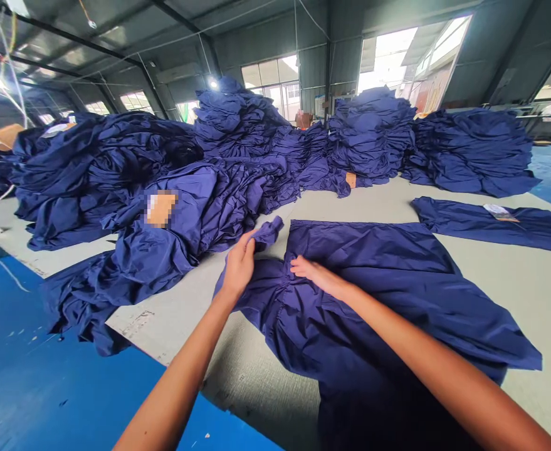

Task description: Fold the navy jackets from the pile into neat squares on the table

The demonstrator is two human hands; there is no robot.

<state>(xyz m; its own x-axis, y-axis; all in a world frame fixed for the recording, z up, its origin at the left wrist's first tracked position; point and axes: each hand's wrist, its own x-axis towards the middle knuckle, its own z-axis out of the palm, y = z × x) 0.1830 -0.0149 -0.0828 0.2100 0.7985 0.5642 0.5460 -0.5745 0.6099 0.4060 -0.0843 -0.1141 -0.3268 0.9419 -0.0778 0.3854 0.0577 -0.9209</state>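
Note:
A navy blue garment (397, 300) is spread over the pale table in front of me, with a gathered seam and one straight edge; I cannot tell its exact kind. My left hand (241, 264) is closed around a bunched end of it, raised slightly, with a tuft of cloth sticking out past the thumb. Just to the right, my right hand (306, 268) pinches the same garment near its gathered part. Its near end hangs toward me and lies in shadow under my right forearm.
Large heaps of navy cloth (110, 156) and tall stacks (369, 134) line the table's far side. A nearer pile (195, 213) carries a brown label. At right lies a folded garment (454, 216) with a tag. The table (172, 313) ends at left above a blue floor (31, 376).

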